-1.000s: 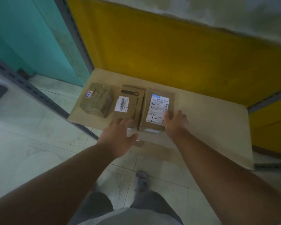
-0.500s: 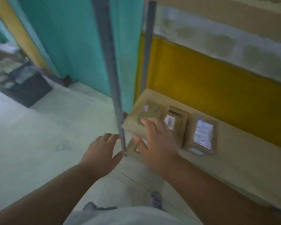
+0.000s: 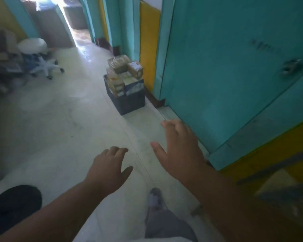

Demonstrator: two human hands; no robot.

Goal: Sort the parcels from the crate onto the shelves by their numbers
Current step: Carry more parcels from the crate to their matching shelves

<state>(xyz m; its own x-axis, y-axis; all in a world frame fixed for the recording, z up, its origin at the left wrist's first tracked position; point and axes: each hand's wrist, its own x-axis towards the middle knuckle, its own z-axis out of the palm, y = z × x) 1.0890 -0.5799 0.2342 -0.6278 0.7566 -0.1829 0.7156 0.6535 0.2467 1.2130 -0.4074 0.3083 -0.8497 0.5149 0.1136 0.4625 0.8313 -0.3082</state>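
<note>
**Empty-handed and heading for the crate**

Starting at nine o'clock, a white stool [image 3: 32, 46] on a star base is sitting by some blurred clutter, well apart from the action. Sweeping across, the pale floor [image 3: 63, 123] is opening up ahead, and there at about twelve o'clock is the dark crate [image 3: 129, 100], standing against the foot of the wall with the parcels [image 3: 125, 67] heaped above its rim (labels far too small and soft to read from here).

Down at six o'clock the left hand [image 3: 106, 169] is hanging out front, fingers loosely spread, holding nothing. Just to its right, around five o'clock, the right hand [image 3: 179, 149] is doing the same, fingers fanned wide, palm down, also carrying nothing. Both are well short of the crate.

Over at three o'clock the teal door [image 3: 234, 75] is filling the frame, with a yellow band below it.

My read: this is the walk to fetch another parcel. Doing it well is looking like a matter of closing in squarely on the crate, taking one of the top parcels off the heap rather than digging beneath, since the pile is looking loosely stacked and could topple. Gripping with both hands at opposite sides should be steadying it, and turning the label face-up is letting the number be read before choosing a shelf.
</note>
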